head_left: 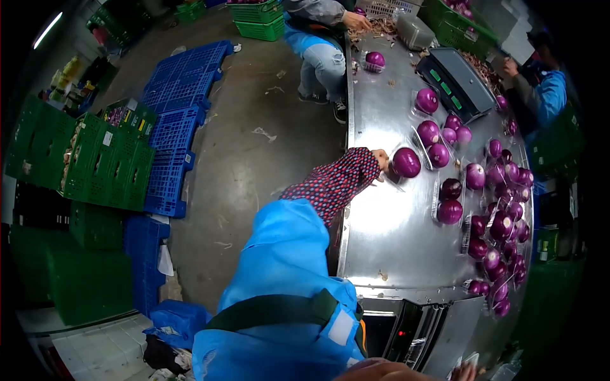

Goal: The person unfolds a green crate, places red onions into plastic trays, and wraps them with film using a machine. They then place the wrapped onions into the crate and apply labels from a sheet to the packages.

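A large purple onion (406,163) sits in a clear plastic tray (398,183) on the steel table. My left hand (381,162), in a dotted sleeve, has its fingers closed at the near side of that tray. Fingertips of what looks like my right hand (467,372) show at the bottom edge, beside the steel machine (406,327); most of that hand is cut off, so its grip is hidden. Close beyond the left hand, more onions (438,155) rest in clear trays. Another tray of two onions (450,212) lies to the right.
Loose and packed onions (502,225) crowd the table's right side. A grey scale (456,82) stands farther back. Two co-workers (321,57) (549,89) are at the table. Green crates (105,162) and blue pallets (171,133) line the floor at left.
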Tool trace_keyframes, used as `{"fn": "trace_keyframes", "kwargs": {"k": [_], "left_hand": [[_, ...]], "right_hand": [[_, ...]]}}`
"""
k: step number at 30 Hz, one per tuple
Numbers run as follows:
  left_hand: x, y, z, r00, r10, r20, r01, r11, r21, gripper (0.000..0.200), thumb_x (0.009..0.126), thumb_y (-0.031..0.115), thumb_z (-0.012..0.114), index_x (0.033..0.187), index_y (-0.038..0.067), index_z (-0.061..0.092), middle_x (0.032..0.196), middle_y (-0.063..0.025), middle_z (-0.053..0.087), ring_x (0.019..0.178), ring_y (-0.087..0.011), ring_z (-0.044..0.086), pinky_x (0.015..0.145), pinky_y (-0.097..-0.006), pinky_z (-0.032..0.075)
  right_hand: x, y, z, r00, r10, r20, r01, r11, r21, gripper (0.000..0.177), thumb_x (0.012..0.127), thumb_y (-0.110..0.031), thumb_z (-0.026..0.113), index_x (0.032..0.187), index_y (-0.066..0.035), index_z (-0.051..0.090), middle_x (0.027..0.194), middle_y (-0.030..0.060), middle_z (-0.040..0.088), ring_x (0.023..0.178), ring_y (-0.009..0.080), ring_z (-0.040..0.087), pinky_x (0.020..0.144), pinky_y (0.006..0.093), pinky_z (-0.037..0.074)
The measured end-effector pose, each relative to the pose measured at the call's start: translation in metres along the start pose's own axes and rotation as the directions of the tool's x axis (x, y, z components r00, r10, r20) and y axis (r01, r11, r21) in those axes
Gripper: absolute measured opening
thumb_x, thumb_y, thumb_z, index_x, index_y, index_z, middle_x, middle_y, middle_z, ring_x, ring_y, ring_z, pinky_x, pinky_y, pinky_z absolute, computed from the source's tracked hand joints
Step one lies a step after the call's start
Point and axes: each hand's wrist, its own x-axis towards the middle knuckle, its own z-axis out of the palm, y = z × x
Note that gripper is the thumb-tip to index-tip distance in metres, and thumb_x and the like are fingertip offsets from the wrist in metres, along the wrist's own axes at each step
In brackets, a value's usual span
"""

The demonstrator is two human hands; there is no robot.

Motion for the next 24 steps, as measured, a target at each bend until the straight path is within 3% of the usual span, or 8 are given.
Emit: {"fn": "trace_keyframes", "kwargs": {"k": [3,6,9,13,15,18,20,24], "left_hand": [[-0.018,-0.001,-0.007,0.973,0.02,0.231,0.054,0.95,-0.307,0.034,0.067,-0.014,0.05,0.098,-0.002,0.042,0.096,-0.0103,0.048,0.092,-0.0303,0.056,0.064,-0.0502,0.054],[-0.051,0.033,0.011,0.89,0.061,0.452,0.004,0.99,-0.14,0.025,0.069,-0.013,0.046,0.088,0.001,0.037,0.118,-0.0155,0.037,0.101,-0.0279,0.053,0.068,-0.051,0.054],[-0.094,0.082,0.052,0.718,0.084,0.691,0.027,0.989,-0.148,0.024,0.069,-0.01,0.05,0.079,0.004,0.033,0.124,-0.0214,0.035,0.107,-0.0308,0.049,0.076,-0.0537,0.05],[-0.131,0.113,0.159,0.528,0.071,0.846,-0.123,0.992,-0.007,0.026,0.067,-0.013,0.05,0.07,0.008,0.034,0.124,-0.0248,0.037,0.105,-0.0304,0.051,0.079,-0.0296,0.045],[-0.135,0.106,0.226,0.377,-0.058,0.924,-0.171,0.977,0.131,0.023,0.067,-0.012,0.044,0.074,0.007,0.034,0.121,-0.0219,0.039,0.104,-0.0315,0.052,0.071,-0.0368,0.05],[-0.138,0.072,0.328,0.232,-0.145,0.962,-0.252,0.946,0.204,0.018,0.073,-0.005,0.048,0.077,0.006,0.036,0.11,-0.0169,0.048,0.101,-0.0308,0.053,0.066,-0.0429,0.055],[-0.162,0.041,0.392,0.378,-0.164,0.911,-0.434,0.838,0.331,0.016,0.076,0.005,0.057,0.081,0.004,0.042,0.095,-0.0128,0.057,0.095,-0.023,0.057,0.064,-0.0366,0.054],[-0.198,-0.028,0.459,0.343,-0.093,0.935,-0.656,0.688,0.309,0.039,0.079,0.018,0.058,0.114,0.004,0.048,0.099,-0.0114,0.06,0.087,-0.0162,0.058,0.064,-0.0282,0.05]], "right_hand": [[-0.002,-0.066,0.088,0.915,-0.186,0.358,0.211,0.977,-0.03,0.02,0.087,-0.012,0.047,0.104,-0.002,0.05,0.092,0.0054,0.054,0.074,0.0124,0.052,0.064,0.0248,0.045],[-0.01,-0.117,0.163,0.76,-0.338,0.555,0.413,0.911,-0.011,0.021,0.087,-0.007,0.046,0.106,0.001,0.051,0.097,0.0059,0.055,0.088,0.0113,0.052,0.078,0.023,0.041],[-0.004,-0.141,0.191,0.787,-0.451,0.42,0.484,0.874,0.031,0.036,0.087,-0.014,0.049,0.119,-0.001,0.043,0.112,0.0072,0.049,0.094,0.0111,0.047,0.077,0.0228,0.039],[0.021,-0.127,0.155,0.955,-0.13,0.265,0.025,0.93,0.366,0.049,0.09,-0.039,0.038,0.123,-0.004,0.04,0.122,0.0081,0.043,0.101,0.0186,0.046,0.077,0.0289,0.043],[0.028,-0.1,0.103,0.892,-0.127,0.434,-0.164,0.802,0.574,0.055,0.089,-0.045,0.035,0.12,-0.001,0.041,0.116,0.0099,0.045,0.083,0.0162,0.051,0.069,0.0295,0.045],[0.009,-0.045,0.04,0.992,0.007,0.127,-0.068,0.876,0.477,0.03,0.086,-0.022,0.049,0.106,0.001,0.046,0.085,0.0087,0.054,0.055,0.0139,0.054,0.049,0.0265,0.048],[-0.023,-0.005,0.002,0.981,0.159,-0.115,-0.093,0.893,0.44,0.019,0.081,-0.008,0.053,0.096,0.001,0.045,0.073,0.0072,0.052,0.049,0.014,0.054,0.043,0.0252,0.049],[-0.089,0.05,-0.045,0.902,0.281,-0.329,-0.104,0.879,0.465,0.016,0.08,-0.002,0.051,0.089,0.003,0.039,0.077,0.0119,0.05,0.055,0.0185,0.058,0.047,0.0309,0.054]]}}
